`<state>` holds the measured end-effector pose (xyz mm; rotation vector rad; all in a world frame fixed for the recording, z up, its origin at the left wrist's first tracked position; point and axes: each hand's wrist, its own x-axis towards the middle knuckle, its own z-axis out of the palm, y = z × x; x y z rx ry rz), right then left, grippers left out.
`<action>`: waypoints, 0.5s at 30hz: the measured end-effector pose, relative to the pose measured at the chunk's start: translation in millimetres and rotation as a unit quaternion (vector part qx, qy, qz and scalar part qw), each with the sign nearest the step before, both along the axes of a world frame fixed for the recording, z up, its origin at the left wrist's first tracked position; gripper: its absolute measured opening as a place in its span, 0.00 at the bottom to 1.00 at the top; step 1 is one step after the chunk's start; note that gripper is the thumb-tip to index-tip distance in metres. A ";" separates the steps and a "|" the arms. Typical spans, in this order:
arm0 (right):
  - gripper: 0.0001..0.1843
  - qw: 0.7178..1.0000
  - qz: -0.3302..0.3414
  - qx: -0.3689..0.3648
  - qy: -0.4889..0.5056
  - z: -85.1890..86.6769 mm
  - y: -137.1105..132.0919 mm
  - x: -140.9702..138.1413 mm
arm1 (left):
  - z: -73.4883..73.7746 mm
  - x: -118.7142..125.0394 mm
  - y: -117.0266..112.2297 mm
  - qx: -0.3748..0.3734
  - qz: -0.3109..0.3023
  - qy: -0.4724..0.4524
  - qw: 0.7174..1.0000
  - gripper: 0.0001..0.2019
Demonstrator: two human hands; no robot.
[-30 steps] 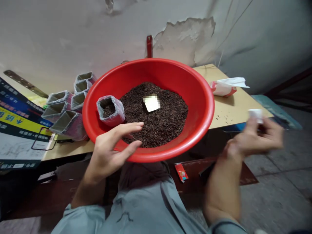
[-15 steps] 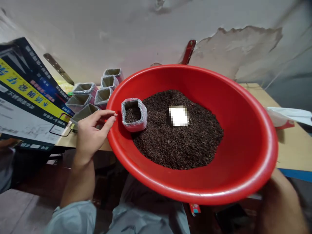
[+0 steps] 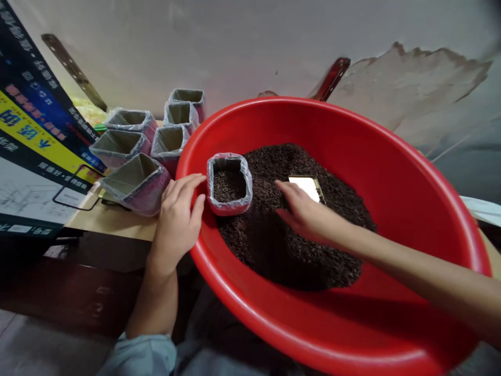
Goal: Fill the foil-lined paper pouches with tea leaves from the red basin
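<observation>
**Figure.** Head view of two bare hands at a red basin (image 3: 352,130) holding a heap of dark soil (image 3: 274,271).

The left hand (image 3: 178,219) lay across the basin's left rim, fingers loosely spread, with the fingertips against the side of a small lined pot (image 3: 230,208). It held nothing. This pot stood upright inside the basin at its left wall, partly filled with soil.

The right hand (image 3: 309,216) reached in from the basin's right side, palm down and fingers stretched out close together over the heap. It lay just beside a shiny flat metal piece (image 3: 309,187) half sunk near the basin's middle. Whether the hand touched that piece could not be told.

**Risks, as judged.**
- The pot's walls looked soft, so a push from the left fingertips could tip or crush it and spill its soil back onto the heap.
- The basin's near rim overhung the table edge (image 3: 117,227). Weight pressed on that side could rock it.

**Edges and room.**
- A cluster of empty pots (image 3: 136,180) stood packed against the basin's outer left wall, with a printed board (image 3: 31,136) beyond them. This left little free table there.
- The open room lay inside the basin, on the bare red slope nearest the viewer and on the slope to the right of the heap.
</observation>
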<state>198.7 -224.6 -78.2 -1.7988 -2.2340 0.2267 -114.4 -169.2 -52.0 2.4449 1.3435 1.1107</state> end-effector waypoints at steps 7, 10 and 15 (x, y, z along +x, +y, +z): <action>0.30 0.961 -0.094 -0.120 -0.230 -54.8 79.0 -65.2 | 20.5 -3.0 -1.4 0.052 -0.064 0.103 0.991 0.13; 0.25 0.964 -0.088 -0.109 -0.227 -53.1 75.3 -66.1 | 41.0 13.5 15.1 -0.007 -0.191 0.202 0.960 0.14; 0.21 0.967 -0.074 -0.115 -0.215 -49.2 67.6 -63.1 | 64.2 72.7 63.7 -0.180 -0.244 0.466 0.831 0.11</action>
